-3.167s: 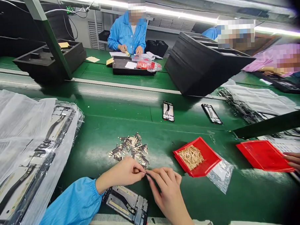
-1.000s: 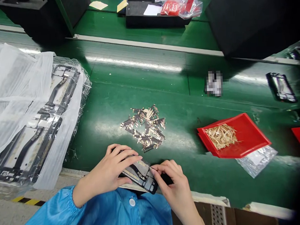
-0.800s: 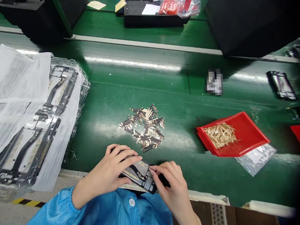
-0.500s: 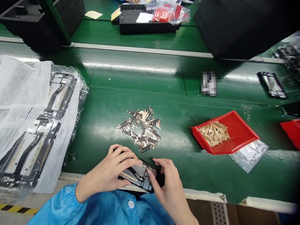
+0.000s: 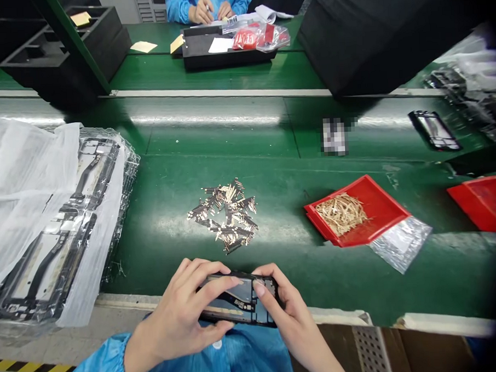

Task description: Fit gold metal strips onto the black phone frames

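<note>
A black phone frame (image 5: 240, 299) with a dark ribbon cable inside lies level between my hands at the front edge of the green table. My left hand (image 5: 187, 309) grips its left end, fingers over the top edge and thumb at the lower edge. At the right end my right hand (image 5: 284, 305) holds the frame, its thumb pressed on the inner face and its fingers behind the far edge. Beyond the frame lies a loose pile of small black and gold strips (image 5: 228, 214).
Phone frames in clear plastic trays (image 5: 46, 260), partly under white sheets (image 5: 21, 185), lie left. A red tray (image 5: 380, 207) holds thin tan strips (image 5: 342, 213), beside a clear bag (image 5: 402, 242). Across the table, a person's hands (image 5: 203, 11) are near a black foam tray (image 5: 213, 58).
The phone frame has turned from slanted to nearly level. My left hand now wraps its left end, and my right hand has closed on the right end. The camera view has shifted slightly.
</note>
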A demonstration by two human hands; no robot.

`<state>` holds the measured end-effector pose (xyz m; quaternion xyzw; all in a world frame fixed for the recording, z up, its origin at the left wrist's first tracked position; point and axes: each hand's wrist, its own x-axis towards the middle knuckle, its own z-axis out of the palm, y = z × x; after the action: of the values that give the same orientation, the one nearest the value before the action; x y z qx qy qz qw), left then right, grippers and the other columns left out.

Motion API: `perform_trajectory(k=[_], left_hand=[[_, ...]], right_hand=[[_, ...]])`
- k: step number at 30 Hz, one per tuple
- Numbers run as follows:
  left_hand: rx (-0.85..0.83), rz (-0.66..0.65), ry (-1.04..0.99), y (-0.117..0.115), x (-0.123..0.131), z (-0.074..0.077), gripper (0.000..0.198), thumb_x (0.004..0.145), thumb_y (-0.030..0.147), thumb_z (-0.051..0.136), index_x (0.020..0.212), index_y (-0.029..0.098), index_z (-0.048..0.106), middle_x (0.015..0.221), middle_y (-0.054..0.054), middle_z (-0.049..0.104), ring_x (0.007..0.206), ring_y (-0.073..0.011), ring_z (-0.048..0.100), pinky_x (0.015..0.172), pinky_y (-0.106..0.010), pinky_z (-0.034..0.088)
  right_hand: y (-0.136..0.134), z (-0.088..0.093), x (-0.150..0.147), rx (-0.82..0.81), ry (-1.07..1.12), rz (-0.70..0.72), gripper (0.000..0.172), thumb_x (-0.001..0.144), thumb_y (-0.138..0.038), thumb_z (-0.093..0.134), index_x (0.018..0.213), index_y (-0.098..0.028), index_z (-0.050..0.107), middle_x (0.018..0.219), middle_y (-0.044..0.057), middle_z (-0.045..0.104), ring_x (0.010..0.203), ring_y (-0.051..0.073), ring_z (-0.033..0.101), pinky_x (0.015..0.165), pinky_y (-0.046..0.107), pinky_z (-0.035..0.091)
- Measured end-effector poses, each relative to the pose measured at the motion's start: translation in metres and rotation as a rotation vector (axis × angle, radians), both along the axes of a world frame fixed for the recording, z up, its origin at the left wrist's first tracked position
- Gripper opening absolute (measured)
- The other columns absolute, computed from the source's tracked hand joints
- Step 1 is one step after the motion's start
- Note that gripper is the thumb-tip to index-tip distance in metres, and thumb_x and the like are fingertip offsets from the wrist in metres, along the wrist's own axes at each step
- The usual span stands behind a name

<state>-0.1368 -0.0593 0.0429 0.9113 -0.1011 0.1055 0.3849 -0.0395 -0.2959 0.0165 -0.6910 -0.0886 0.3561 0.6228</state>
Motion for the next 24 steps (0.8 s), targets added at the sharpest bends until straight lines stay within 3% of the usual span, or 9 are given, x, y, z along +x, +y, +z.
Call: perform_trajectory(k=[4, 11, 14, 17, 19, 21, 24], left_hand=[[-0.019, 0.037, 0.077, -0.008, 0.002, 0.007, 0.084, 0.09, 0.024, 0.08, 0.164, 0.023, 0.04, 0.14, -0.013, 0.066, 0.114, -0.0294, 0.062, 0.096, -0.045, 0.053], [0.02, 0.06, 0.147, -0.014, 0.001, 0.008, 0.098, 0.08, 0.022, 0.083, 0.166, 0.026, 0.036, 0.142, -0.01, 0.068, 0.111, -0.0302, 0.063, 0.096, -0.048, 0.055], [0.045, 0.062, 0.153, -0.013, 0.001, 0.007, 0.105, 0.077, 0.024, 0.087, 0.167, 0.026, 0.033, 0.141, -0.01, 0.069, 0.113, -0.0316, 0.065, 0.1, -0.05, 0.055], [0.089, 0.052, 0.166, -0.011, 0.001, 0.007, 0.108, 0.077, 0.026, 0.09, 0.168, 0.028, 0.032, 0.14, -0.01, 0.069, 0.114, -0.0329, 0.067, 0.099, -0.05, 0.056], [0.124, 0.036, 0.169, -0.009, 0.0, 0.008, 0.106, 0.08, 0.031, 0.091, 0.168, 0.03, 0.032, 0.138, -0.01, 0.069, 0.113, -0.0329, 0.068, 0.097, -0.049, 0.056], [0.138, 0.023, 0.152, -0.007, 0.001, 0.01, 0.096, 0.087, 0.044, 0.088, 0.166, 0.029, 0.035, 0.136, -0.011, 0.069, 0.113, -0.0328, 0.069, 0.097, -0.049, 0.056], [0.101, 0.034, 0.11, -0.005, 0.003, 0.01, 0.072, 0.104, 0.057, 0.069, 0.162, 0.024, 0.042, 0.132, -0.012, 0.07, 0.11, -0.0298, 0.069, 0.095, -0.046, 0.055]], right_hand=[[-0.001, 0.004, 0.007, 0.079, 0.095, 0.05, 0.038, 0.109, -0.061, 0.064, 0.121, -0.025, 0.06, 0.098, 0.002, 0.065, 0.088, 0.018, 0.06, 0.076, 0.024, 0.055], [0.005, -0.003, 0.009, 0.112, 0.038, -0.011, 0.037, 0.111, -0.058, 0.059, 0.101, -0.022, 0.062, 0.084, 0.0, 0.059, 0.074, 0.016, 0.054, 0.067, 0.024, 0.051], [0.001, -0.003, 0.016, 0.05, -0.109, 0.066, 0.031, 0.112, -0.053, 0.059, 0.115, -0.023, 0.068, 0.098, 0.004, 0.068, 0.088, 0.02, 0.066, 0.076, 0.027, 0.057], [-0.001, 0.0, 0.026, 0.018, -0.402, 0.051, 0.021, 0.109, -0.039, 0.069, 0.123, -0.025, 0.071, 0.111, 0.007, 0.073, 0.102, 0.023, 0.071, 0.088, 0.03, 0.059], [0.002, 0.003, 0.031, 0.051, -0.552, 0.044, 0.007, 0.108, -0.029, 0.07, 0.11, -0.025, 0.074, 0.102, 0.006, 0.073, 0.091, 0.02, 0.072, 0.081, 0.029, 0.059], [0.004, 0.008, 0.035, 0.073, -0.657, 0.062, 0.009, 0.106, -0.021, 0.071, 0.101, -0.024, 0.076, 0.095, 0.005, 0.074, 0.084, 0.019, 0.072, 0.075, 0.029, 0.059], [0.007, 0.013, 0.038, 0.086, -0.756, 0.095, 0.013, 0.104, -0.015, 0.07, 0.102, -0.024, 0.078, 0.094, 0.006, 0.077, 0.083, 0.021, 0.074, 0.073, 0.031, 0.062]])
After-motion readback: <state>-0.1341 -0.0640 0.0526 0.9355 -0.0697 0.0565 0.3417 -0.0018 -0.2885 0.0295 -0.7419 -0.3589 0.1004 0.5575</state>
